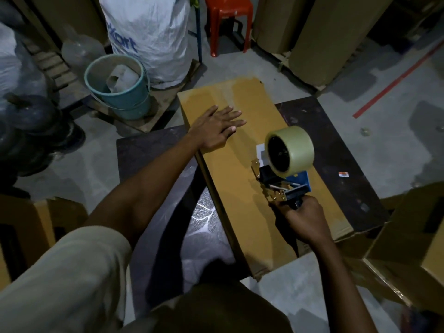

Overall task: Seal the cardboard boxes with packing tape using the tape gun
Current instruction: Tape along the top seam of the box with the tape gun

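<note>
Handle of the tape gun (pixel 286 186) concealed inside the right hand (pixel 305 219). On the cardboard box (pixel 228 176), a white label (pixel 260 150) lies partly covered by the tape roll (pixel 295 150). Near the right edge of the table (pixel 336 140), a sticker (pixel 343 174) too small to read. Top edge crops the red stool (pixel 228 10).

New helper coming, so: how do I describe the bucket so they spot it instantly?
Start at the long cardboard box on the dark table. Past its far left corner, beside the tall white sack, stands the bucket. It alone is teal, round and open-topped, with crumpled paper inside.
</note>
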